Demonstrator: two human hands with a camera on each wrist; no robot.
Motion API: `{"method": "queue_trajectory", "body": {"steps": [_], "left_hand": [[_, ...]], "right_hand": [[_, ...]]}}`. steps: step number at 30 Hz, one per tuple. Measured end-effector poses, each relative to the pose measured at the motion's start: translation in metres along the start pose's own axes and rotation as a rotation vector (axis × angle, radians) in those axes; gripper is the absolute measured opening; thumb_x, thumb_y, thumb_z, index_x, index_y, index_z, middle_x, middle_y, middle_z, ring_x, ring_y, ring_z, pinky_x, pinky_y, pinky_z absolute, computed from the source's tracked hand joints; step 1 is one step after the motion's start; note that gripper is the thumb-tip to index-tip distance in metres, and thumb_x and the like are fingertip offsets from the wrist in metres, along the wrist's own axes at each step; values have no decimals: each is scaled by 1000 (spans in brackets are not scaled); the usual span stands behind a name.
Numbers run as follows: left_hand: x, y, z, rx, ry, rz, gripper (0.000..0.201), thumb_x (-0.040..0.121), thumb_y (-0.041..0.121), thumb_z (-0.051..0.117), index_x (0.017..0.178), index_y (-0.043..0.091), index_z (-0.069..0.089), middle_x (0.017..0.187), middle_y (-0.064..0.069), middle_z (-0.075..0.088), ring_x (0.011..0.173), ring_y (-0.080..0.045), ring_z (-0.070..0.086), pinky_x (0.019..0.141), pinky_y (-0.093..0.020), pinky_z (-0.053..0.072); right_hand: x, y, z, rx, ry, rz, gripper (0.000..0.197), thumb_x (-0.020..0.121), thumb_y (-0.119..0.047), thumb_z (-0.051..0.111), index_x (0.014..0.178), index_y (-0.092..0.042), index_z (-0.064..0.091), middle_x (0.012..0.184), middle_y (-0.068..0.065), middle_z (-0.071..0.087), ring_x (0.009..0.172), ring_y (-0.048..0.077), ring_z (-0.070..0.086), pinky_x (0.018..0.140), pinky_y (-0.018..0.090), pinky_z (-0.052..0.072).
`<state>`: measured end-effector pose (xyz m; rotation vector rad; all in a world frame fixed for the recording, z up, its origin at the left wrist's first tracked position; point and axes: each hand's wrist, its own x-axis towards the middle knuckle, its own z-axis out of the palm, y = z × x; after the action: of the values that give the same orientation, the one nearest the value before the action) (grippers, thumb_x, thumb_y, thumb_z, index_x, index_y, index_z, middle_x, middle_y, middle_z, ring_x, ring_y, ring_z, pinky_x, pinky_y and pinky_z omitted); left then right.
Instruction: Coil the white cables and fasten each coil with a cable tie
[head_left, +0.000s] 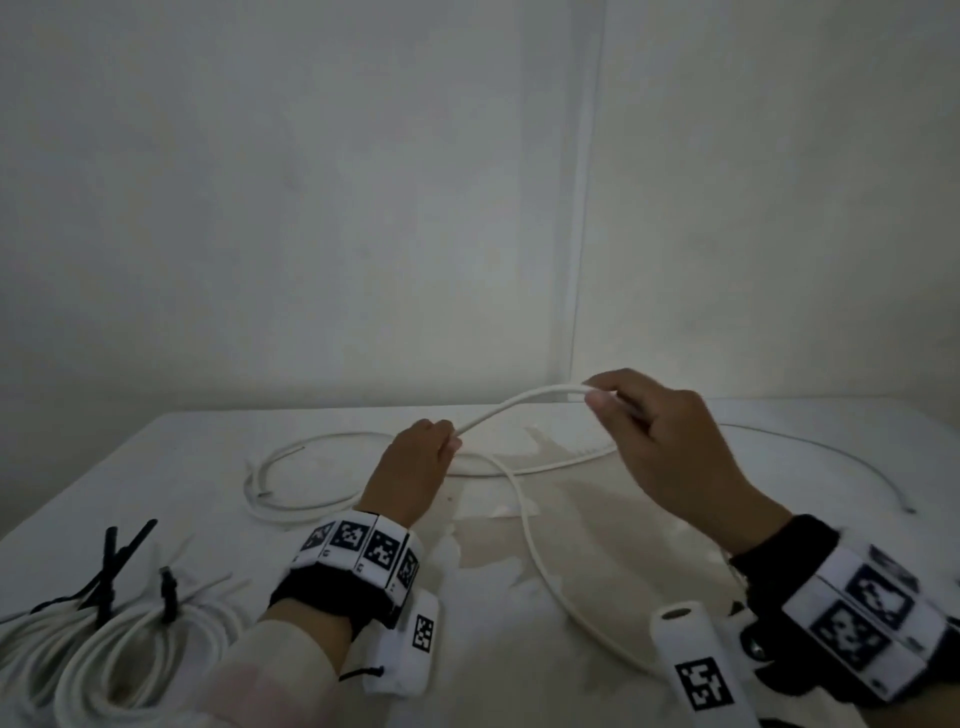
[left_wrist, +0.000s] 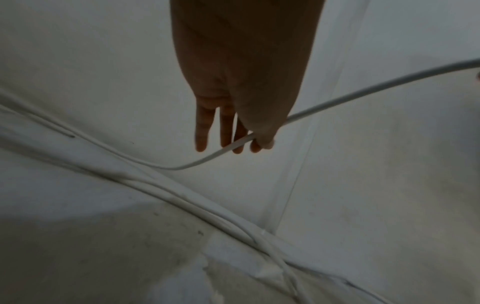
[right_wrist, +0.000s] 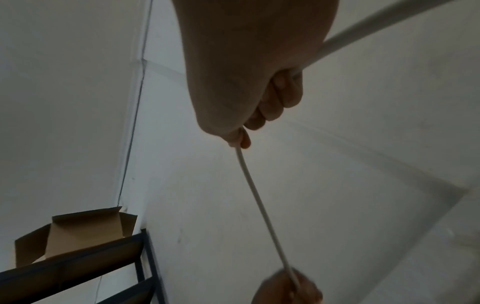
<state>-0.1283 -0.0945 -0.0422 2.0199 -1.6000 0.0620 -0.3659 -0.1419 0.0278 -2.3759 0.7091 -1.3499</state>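
A loose white cable (head_left: 519, 402) lies in wide loops on the white table (head_left: 156, 467). One stretch of it is raised between my hands. My left hand (head_left: 451, 439) pinches it low over the table's middle; in the left wrist view the cable (left_wrist: 363, 94) passes between thumb and fingers (left_wrist: 226, 131). My right hand (head_left: 595, 395) is higher and to the right, fingers curled round the cable (right_wrist: 259, 205), which runs down to the left hand (right_wrist: 288, 288). Two finished coils (head_left: 104, 660) with black cable ties (head_left: 169, 592) lie at the near left.
More of the cable curves along the far table side (head_left: 270, 467) and trails toward the near edge (head_left: 530, 530). A thin end reaches far right (head_left: 883, 488). White walls stand behind. A cardboard box (right_wrist: 78, 232) sits on a dark shelf beside the table.
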Motion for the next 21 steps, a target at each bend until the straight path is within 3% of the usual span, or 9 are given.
{"method": "queue_trajectory", "body": {"steps": [5, 7, 9, 12, 14, 16, 18, 19, 21], "left_hand": [[5, -29, -5, 49, -38, -99, 20, 100, 22, 34, 84, 11, 40, 79, -9, 47, 76, -29, 51, 64, -32, 32], [5, -36, -10, 75, -33, -141, 20, 100, 21, 32, 84, 10, 39, 76, -8, 47, 73, -28, 49, 63, -31, 31], [5, -37, -13, 96, -26, -152, 20, 101, 19, 31, 87, 10, 43, 71, -4, 44, 70, -23, 45, 61, -29, 29], [6, -34, -13, 155, -9, -129, 21, 101, 19, 31, 97, 12, 51, 67, 2, 37, 71, -21, 43, 56, -28, 25], [6, -29, -14, 188, -7, -115, 23, 101, 19, 31, 103, 11, 53, 66, 6, 32, 73, -20, 42, 56, -28, 22], [5, -22, -18, 173, 14, -90, 26, 101, 18, 33, 109, 6, 54, 71, 1, 41, 75, -22, 46, 60, -27, 24], [4, -13, -22, 124, 63, -42, 25, 100, 16, 35, 107, 5, 56, 76, -5, 46, 74, -21, 46, 55, -27, 23], [5, -7, -23, 108, 83, -15, 24, 100, 16, 36, 103, 5, 56, 73, -2, 43, 71, -20, 44, 51, -24, 22], [5, 3, -26, 100, 97, 23, 24, 100, 18, 36, 98, 5, 56, 67, 3, 36, 68, -18, 41, 48, -17, 19]], "right_hand": [[1, 12, -36, -23, 221, 109, 16, 89, -30, 52, 78, -22, 58, 51, -7, 51, 50, 6, 46, 47, 13, 30], [2, 20, -46, -148, 223, 208, 16, 93, -25, 50, 80, -20, 58, 52, -5, 51, 52, 11, 47, 52, 25, 35], [3, 26, -48, -395, 48, 331, 18, 96, -23, 42, 91, -18, 58, 73, 4, 61, 67, 25, 53, 61, 32, 37], [1, 45, -35, -754, -293, 372, 40, 95, -17, 37, 135, -19, 42, 120, 10, 56, 99, 30, 55, 80, 35, 41], [-3, 57, -19, -915, -311, 226, 50, 84, -21, 55, 133, -14, 49, 113, 17, 60, 95, 32, 56, 81, 40, 41], [-4, 64, -4, -949, -276, 137, 49, 65, -33, 67, 108, -9, 69, 99, 22, 67, 93, 37, 53, 84, 46, 34], [-2, 64, 9, -928, -331, 85, 62, 54, -40, 79, 107, -9, 69, 108, 24, 66, 103, 47, 55, 92, 52, 21], [1, 61, 16, -929, -352, 63, 74, 55, -44, 82, 118, -10, 63, 121, 23, 61, 111, 48, 53, 96, 55, 13], [9, 47, 28, -909, -399, 110, 69, 82, -51, 58, 140, -19, 40, 144, 12, 41, 132, 40, 36, 101, 56, -9]]}}
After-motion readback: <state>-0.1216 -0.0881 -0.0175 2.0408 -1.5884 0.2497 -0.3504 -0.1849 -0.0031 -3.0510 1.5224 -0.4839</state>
